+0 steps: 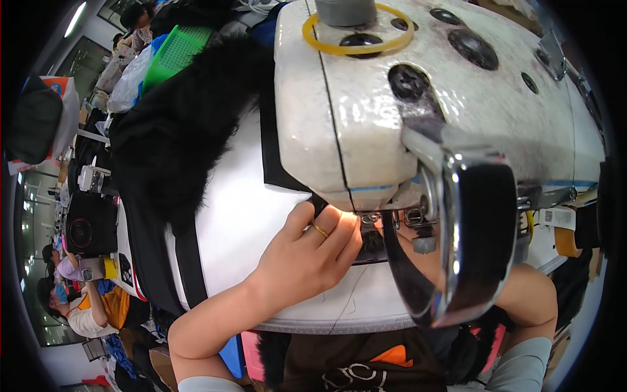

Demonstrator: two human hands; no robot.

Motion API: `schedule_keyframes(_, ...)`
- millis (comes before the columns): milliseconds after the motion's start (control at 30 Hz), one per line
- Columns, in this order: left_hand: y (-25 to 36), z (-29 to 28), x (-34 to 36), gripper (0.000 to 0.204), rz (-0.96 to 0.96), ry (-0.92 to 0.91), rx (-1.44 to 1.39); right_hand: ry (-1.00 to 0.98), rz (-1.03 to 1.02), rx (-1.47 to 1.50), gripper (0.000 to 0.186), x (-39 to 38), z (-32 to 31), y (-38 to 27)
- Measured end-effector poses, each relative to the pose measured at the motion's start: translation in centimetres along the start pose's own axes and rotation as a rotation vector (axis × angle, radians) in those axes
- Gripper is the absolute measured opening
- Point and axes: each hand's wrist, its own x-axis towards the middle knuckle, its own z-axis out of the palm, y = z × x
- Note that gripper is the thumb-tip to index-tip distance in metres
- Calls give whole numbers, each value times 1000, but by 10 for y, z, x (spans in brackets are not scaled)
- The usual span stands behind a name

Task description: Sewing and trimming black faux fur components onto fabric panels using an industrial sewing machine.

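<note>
My left hand (307, 251), a gold ring on one finger, lies flat on white fabric (241, 215) with its fingertips right under the head of a white sewing machine (392, 98), by the needle area (372, 225). A dark strip of fabric (369, 251) runs under the fingers toward the needle. My right forearm (532, 300) comes up from the lower right; its hand is hidden behind the machine's chrome and black guard (470, 235). Black furry fabric (176, 137) is piled to the left of the white piece.
A yellow ring (358, 46) and a grey spool base (345, 10) sit on top of the machine. A green basket (173, 52) and plastic bags stand at the back left. Other people (85, 307) sit at the far left, near a black machine (88, 225).
</note>
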Motion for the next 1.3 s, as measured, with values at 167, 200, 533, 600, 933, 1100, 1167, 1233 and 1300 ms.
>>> schedule_keyframes(167, 7, 5, 4, 24, 21, 64, 81, 205, 126, -59, 35, -1, -24, 2)
schedule_keyframes(200, 6, 3, 1, 24, 5, 49, 92, 159, 99, -56, 36, 2, -22, 6)
schedule_keyframes(533, 5, -1, -2, 30, -17, 17, 109, 73, 225, 288, 26, 20, -14, 2)
schedule_keyframes(600, 6, -2, -5, 30, -22, 1, 112, 86, 250, 307, 26, 19, -15, 0)
schedule_keyframes(933, -2, -3, -5, 30, 66, 20, -16, 33, 30, 90, 47, 3, -13, 4)
schedule_keyframes(1100, 0, -2, -7, 29, 47, 38, -51, 76, -12, 143, 42, 4, -8, 8)
schedule_keyframes(1167, 1, -3, -8, 28, 46, 37, -42, 90, -51, 138, 41, 5, -14, 8)
schedule_keyframes(1233, 3, -3, -8, 46, 15, 25, -49, 81, -78, 74, 38, 5, -18, 6)
schedule_keyframes(1300, 3, -5, -7, 45, 19, 1, -67, 92, -77, 90, 36, 4, -18, 8)
